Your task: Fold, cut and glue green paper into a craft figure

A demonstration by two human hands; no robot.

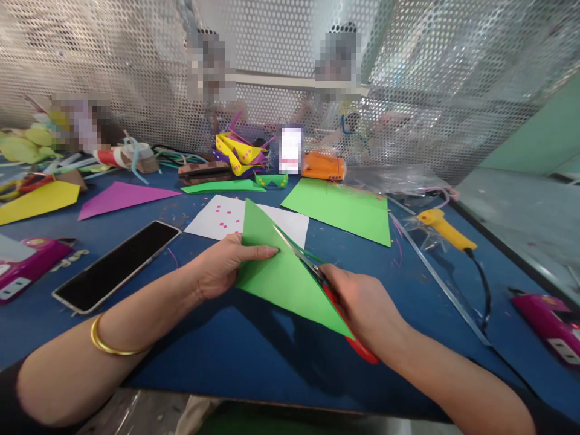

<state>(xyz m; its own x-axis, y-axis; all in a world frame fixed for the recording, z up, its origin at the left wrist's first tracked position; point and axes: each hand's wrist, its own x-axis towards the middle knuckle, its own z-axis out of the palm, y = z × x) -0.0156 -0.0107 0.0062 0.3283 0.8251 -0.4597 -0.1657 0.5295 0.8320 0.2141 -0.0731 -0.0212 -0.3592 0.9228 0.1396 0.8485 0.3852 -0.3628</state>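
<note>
A green paper sheet (pixel 281 284) is raised over the front of the blue table. My left hand (pixel 238 260) grips its left side, thumb on top and fingers behind. Red-handled scissors (pixel 333 296) are in my right hand (pixel 357 296), closed round the handles. Their blades lie along the sheet's upper right edge, where a thin green strip shows just behind the blades. Behind the green sheet lies a white sheet (pixel 208 220) with several small pink squares on it. Another green sheet (pixel 339 208) rests farther back on the right.
A phone (pixel 120 263) lies left of my forearm. Yellow (pixel 40 202) and purple (pixel 127 198) sheets are at the back left. A yellow glue gun (pixel 446 229) with its cord is on the right, near a magenta power strip (pixel 548 320). Perforated metal (pixel 281 36) stands behind the table.
</note>
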